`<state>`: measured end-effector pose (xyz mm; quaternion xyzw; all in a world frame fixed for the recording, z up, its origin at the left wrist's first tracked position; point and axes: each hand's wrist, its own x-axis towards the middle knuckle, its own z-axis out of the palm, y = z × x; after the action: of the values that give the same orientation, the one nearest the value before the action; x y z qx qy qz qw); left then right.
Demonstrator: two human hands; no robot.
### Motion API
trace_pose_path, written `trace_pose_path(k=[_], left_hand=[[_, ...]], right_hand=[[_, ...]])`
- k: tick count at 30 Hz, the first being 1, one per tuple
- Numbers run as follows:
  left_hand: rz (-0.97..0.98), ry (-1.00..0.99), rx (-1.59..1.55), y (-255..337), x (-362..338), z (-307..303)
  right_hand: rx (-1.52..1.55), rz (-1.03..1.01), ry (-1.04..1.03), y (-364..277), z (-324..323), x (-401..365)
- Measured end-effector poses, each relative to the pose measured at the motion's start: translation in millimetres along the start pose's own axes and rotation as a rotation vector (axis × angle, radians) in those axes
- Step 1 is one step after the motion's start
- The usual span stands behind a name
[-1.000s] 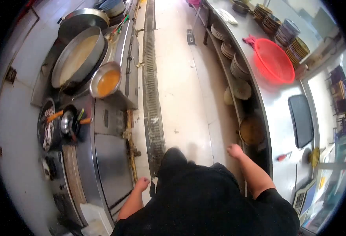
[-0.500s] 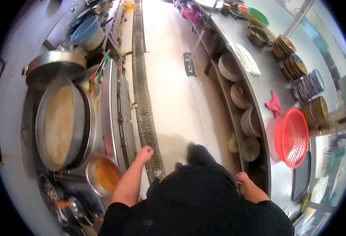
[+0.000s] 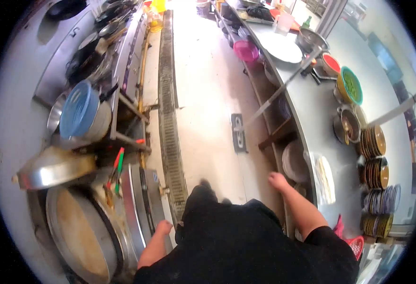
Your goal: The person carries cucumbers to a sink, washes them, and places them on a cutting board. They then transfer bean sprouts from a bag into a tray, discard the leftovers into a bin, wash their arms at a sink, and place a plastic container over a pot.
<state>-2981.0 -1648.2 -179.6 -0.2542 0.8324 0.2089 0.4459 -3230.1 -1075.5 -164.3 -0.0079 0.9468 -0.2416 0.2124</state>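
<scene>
My left hand (image 3: 164,227) hangs beside the steel front of the stove (image 3: 144,208), its fingers curled in with no object visible in them. Close by stands a big round pot (image 3: 82,236) of cloudy, pale brown liquid. My right hand (image 3: 277,181) swings forward over the floor, loosely closed, with nothing showing in it. It is nearest to the lower shelf, where stacked pale plates (image 3: 295,161) sit. Both hands are slightly blurred, and neither touches anything that I can see.
A grated floor drain (image 3: 168,94) runs along the tiled aisle. A flat mop (image 3: 238,132) leans on the right steel counter (image 3: 307,113), its head on the floor. Stacked plates (image 3: 374,173) and a bowl of green food (image 3: 351,85) stand there. A blue basket (image 3: 79,109) sits at left.
I have moved forward along the aisle; the pot, mop and counter things now lie nearer. My right hand has swung forward and my left hand back. The red basket has mostly left the view.
</scene>
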Motion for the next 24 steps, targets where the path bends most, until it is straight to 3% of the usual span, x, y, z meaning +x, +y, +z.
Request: trace_pose_path(k=[2,3,5,7,8,9,10,11,12,13,15,16,18,19,20,21,22,23,24], left_hand=[[0.403,0.012,0.471,-28,55,-17],[0.420,-0.030,0.525,-20,74,-36],[0.451,-0.084,0.605,-7,120,-93],[0.192,-0.196,0.399,32,197,-152],[0.205,-0.194,0.391,58,253,-180],[0.147,-0.155,0.054,75,312,-214],[0.077,-0.118,-0.274,90,343,-249],[0.066,0.010,-0.117,193,287,-358],[0.216,0.210,-0.066,224,325,-405],[0.313,0.259,-0.090,288,314,-484],[0.410,0.303,-0.272,368,348,-589],[0.412,0.303,-0.269,406,360,-635],[0.476,0.432,-0.480,466,384,-709],[0.464,0.449,-0.489,481,408,-732],[0.410,0.429,-0.555,495,435,-753],[0.349,0.404,-0.615,502,459,-767],[0.293,0.376,-0.380,498,487,-776],[0.299,0.425,-0.327,487,516,-771],[0.229,0.259,-0.182,497,504,-790]], right_hand=[[0.135,-0.069,0.051,-67,-55,91],[0.277,-0.069,0.071,-84,-67,134],[0.275,-0.033,0.132,-113,-80,194],[0.209,0.052,0.142,-113,-83,260],[0.051,0.196,0.096,-100,-66,281],[0.057,0.238,-0.023,-122,-79,281],[-0.086,0.180,-0.268,-107,-70,298],[-0.204,0.005,-0.454,-117,-86,305],[-0.288,-0.002,-0.534,-103,-78,325],[-0.372,-0.009,-0.610,-87,-69,346],[-0.120,0.397,-0.580,-98,-86,388],[-0.117,0.398,-0.578,-102,-93,420],[0.021,0.723,-0.696,-107,-109,491],[-0.189,0.422,-0.758,-83,-98,538],[-0.205,0.396,-0.758,-67,-97,603],[-0.306,0.282,-0.632,-58,-94,659],[-0.376,0.178,-0.510,-69,-86,692],[-0.296,0.189,-0.434,-121,-139,741],[-0.215,0.194,-0.359,-194,-208,789]])
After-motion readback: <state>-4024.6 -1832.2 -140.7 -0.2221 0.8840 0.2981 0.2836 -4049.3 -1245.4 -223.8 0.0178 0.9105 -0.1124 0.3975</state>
